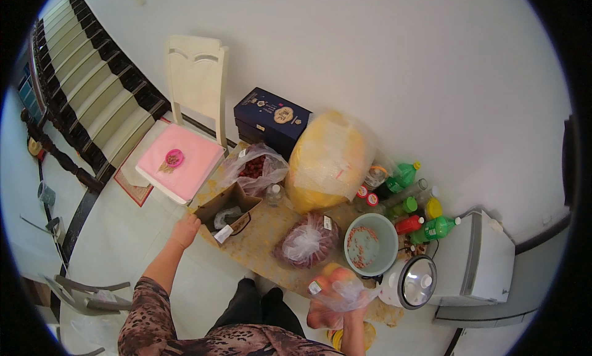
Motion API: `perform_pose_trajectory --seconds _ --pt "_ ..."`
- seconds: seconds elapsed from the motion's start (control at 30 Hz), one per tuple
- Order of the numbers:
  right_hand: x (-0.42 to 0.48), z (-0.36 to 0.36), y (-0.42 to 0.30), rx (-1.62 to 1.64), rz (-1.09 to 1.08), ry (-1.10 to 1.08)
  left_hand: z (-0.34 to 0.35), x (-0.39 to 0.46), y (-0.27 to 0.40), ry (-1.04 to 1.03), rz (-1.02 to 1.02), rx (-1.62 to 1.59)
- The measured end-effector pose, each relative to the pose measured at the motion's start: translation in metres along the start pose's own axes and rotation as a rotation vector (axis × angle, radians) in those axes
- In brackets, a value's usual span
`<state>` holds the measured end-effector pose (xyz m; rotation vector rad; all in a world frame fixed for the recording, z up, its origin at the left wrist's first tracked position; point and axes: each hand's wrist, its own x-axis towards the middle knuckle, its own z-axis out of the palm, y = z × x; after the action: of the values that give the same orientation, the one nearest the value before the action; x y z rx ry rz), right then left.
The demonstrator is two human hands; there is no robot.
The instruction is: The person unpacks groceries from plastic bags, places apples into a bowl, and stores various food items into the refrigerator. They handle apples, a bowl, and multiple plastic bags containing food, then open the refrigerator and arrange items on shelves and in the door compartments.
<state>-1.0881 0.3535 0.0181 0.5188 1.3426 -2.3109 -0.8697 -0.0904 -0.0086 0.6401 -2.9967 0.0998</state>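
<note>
My left hand (186, 230) is at the left corner of the table (254, 254), against the edge of an open brown paper bag (233, 208) that has a plastic-wrapped thing inside; its exact grip is unclear. With my right hand (356, 312) I hold the gathered top of a clear plastic bag of reddish-orange round fruit (335, 277) at the table's front edge. Between the hands lies a plastic bag of dark red produce (307, 242). Beside it stands a pale basin (371, 245) with small pinkish pieces in it. Behind the paper bag is an opened bag of red fruit (254, 168).
A large yellow bundle in plastic (328, 162) and a dark blue box (273, 118) stand along the wall. Several bottles (404, 175) crowd the right side, near a rice cooker (416, 282) and a white cabinet (485, 259). A chair (180, 162) stands at the left.
</note>
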Motion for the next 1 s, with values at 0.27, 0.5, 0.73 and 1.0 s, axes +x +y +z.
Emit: perform_pose_trajectory --seconds 0.27,0.5,0.73,1.0 --pt "0.013 0.013 0.015 -0.003 0.008 0.043 -0.028 -0.009 -0.056 0.093 -0.105 -0.068" --pt "0.017 0.042 0.036 0.004 -0.007 0.097 -0.043 0.018 -0.115 0.149 -0.192 -0.131" --pt "0.025 0.073 0.049 0.025 -0.041 0.171 -0.012 0.111 -0.161 0.231 -0.284 -0.154" --pt "0.035 0.087 0.058 0.034 -0.061 0.243 0.034 0.205 -0.198 0.172 -0.363 -0.082"
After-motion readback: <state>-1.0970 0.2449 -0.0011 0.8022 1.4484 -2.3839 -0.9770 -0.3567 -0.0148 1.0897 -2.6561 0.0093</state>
